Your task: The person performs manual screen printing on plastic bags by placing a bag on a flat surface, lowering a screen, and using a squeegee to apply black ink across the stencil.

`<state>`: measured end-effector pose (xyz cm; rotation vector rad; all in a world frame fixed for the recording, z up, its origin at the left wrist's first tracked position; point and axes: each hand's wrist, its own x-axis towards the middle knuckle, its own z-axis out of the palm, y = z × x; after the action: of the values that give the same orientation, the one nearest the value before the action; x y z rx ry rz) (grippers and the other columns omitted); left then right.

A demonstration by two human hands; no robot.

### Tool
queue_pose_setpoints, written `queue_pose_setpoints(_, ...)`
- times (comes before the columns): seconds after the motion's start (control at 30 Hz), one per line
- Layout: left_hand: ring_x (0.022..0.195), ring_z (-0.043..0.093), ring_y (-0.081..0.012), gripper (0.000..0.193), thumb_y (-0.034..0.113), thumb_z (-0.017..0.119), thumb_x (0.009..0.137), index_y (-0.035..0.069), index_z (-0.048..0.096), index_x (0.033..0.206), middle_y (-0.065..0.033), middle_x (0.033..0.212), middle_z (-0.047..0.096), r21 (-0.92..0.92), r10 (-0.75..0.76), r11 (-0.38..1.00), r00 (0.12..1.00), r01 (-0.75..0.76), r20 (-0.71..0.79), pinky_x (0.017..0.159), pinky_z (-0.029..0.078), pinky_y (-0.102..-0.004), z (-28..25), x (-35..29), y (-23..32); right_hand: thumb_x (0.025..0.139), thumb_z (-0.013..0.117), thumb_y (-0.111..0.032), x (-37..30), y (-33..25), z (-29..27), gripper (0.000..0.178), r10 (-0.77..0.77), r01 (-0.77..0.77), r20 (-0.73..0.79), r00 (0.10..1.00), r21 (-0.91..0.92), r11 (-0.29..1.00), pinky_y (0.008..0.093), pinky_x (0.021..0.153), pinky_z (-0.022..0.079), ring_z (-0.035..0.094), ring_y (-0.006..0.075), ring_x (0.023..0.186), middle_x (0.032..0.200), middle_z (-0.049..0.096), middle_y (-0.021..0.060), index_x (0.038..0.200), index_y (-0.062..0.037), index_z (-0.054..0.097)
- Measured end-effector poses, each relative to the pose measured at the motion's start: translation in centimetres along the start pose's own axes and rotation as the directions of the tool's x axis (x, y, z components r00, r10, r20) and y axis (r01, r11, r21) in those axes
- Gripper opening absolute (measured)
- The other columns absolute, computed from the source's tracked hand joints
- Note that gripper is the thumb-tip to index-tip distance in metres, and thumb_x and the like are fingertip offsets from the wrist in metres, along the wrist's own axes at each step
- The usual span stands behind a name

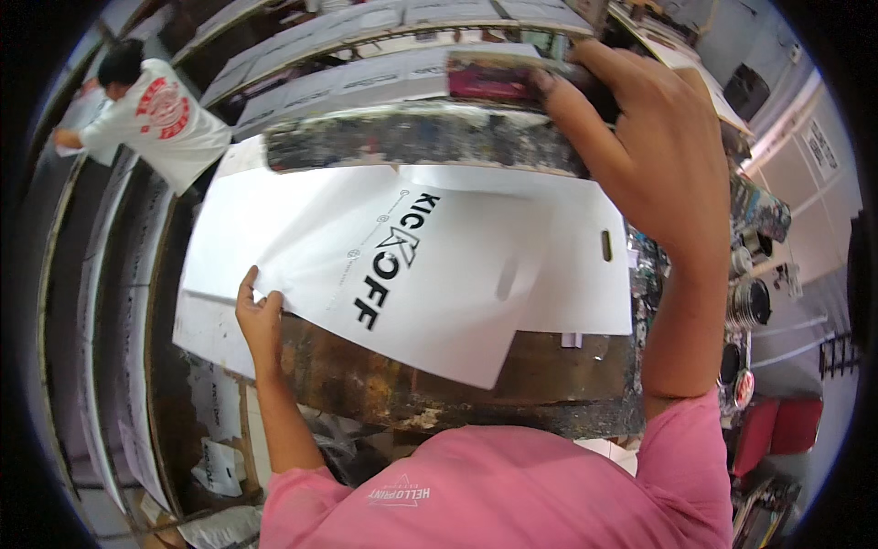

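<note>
My left hand [262,313] pinches the edge of a white die-cut bag [439,302] with bold black lettering. The bag is lifted and bowed, with its near corner over the stained table edge. Beneath it lies another white bag [585,256], its oval handle slot on the right. My right hand [640,128] is closed around an ink-stained squeegee [494,77], raised at the far side of the work. Just below the squeegee, a paint-crusted frame [421,142] spans the far edge of the bags. Some of my right fingers are hidden behind the squeegee.
Under the bags is a brown, ink-stained work table [366,366]. Racks [366,78] of white sheets stand beyond and to the left. A person in a white shirt [165,119] works at the far left. Ink cans [750,302] and a red chair [777,425] are on the right.
</note>
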<state>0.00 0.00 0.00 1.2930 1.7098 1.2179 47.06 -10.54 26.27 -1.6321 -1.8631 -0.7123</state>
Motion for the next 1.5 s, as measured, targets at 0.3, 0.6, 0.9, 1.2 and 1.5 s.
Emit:
queue_pose_setpoints(0.3, 0.152, 0.045, -0.0452, 0.088, 0.021, 0.084, 0.092, 0.000, 0.041, 0.165, -0.0335, 0.164, 0.045, 0.781, 0.429, 0.609, 0.886, -0.140, -0.176, 0.128, 0.033, -0.0505, -8.3, 12.5, -0.8, 0.098, 0.069, -0.045, -0.8, -0.7, 0.7, 0.048, 0.019, -0.020, -0.115, 0.993, -0.009, 1.000, 0.0480, 0.091, 0.046, 0.069, 0.0404, 0.087, 0.091, 0.075, 0.0225, 0.118, -0.0013, 0.074)
queue_pose_setpoints(0.6, 0.105, 0.071, -0.0171, 0.124, 0.001, 0.098, 0.076, 0.003, 0.022, 0.173, -0.0099, 0.128, 0.070, -0.704, 0.362, 0.706, 0.818, 0.071, 0.446, 0.087, 0.062, -0.0303, 8.4, -12.8, 12.1, 0.094, 0.073, -0.042, -10.9, -4.9, 1.6, 0.083, 0.042, -0.038, 0.167, 0.985, -0.031, 0.999, 0.0499, 0.090, 0.043, 0.060, 0.0353, 0.096, 0.100, 0.065, 0.0166, 0.158, 0.0037, 0.047)
queue_pose_setpoints(0.9, 0.127, 0.071, -0.0369, 0.125, 0.050, 0.106, 0.059, 0.004, 0.052, 0.161, -0.0219, 0.135, 0.074, 0.115, 0.113, 0.977, 0.890, -0.181, 0.441, 0.110, 0.053, -0.0442, 7.1, -16.9, 1.0, 0.091, 0.079, -0.020, -19.5, -4.1, 6.1, 0.055, -0.161, -0.071, 0.706, 0.689, 0.288, 0.955, 0.0483, 0.094, 0.048, 0.061, 0.0376, 0.105, 0.113, 0.066, 0.0169, 0.142, -0.0050, 0.066)
queue_pose_setpoints(1.2, 0.100, 0.071, -0.0366, 0.123, 0.059, 0.103, 0.054, 0.004, 0.058, 0.155, -0.0157, 0.122, 0.078, 0.288, 0.321, 0.828, 0.829, -0.480, 0.459, 0.091, 0.052, -0.0462, 8.5, -16.3, -4.1, 0.095, 0.077, -0.018, -20.2, 0.8, 14.9, 0.047, -0.029, -0.152, 0.606, 0.795, 0.246, 0.957, 0.0486, 0.100, 0.050, 0.064, 0.0391, 0.116, 0.125, 0.068, 0.0157, 0.141, -0.0115, 0.068)
queue_pose_setpoints(1.5, 0.090, 0.067, -0.0329, 0.130, 0.059, 0.104, 0.048, -0.001, 0.058, 0.154, -0.0091, 0.107, 0.079, 0.349, 0.323, 0.799, 0.839, -0.490, 0.439, 0.084, 0.053, -0.0440, 9.0, -16.6, -4.9, 0.100, 0.073, -0.032, -8.8, 12.1, 32.6, 0.040, -0.105, 0.060, 0.417, 0.903, 0.120, 0.991, 0.0490, 0.091, 0.055, 0.068, 0.0340, 0.110, 0.115, 0.068, 0.0097, 0.138, -0.0183, 0.068)
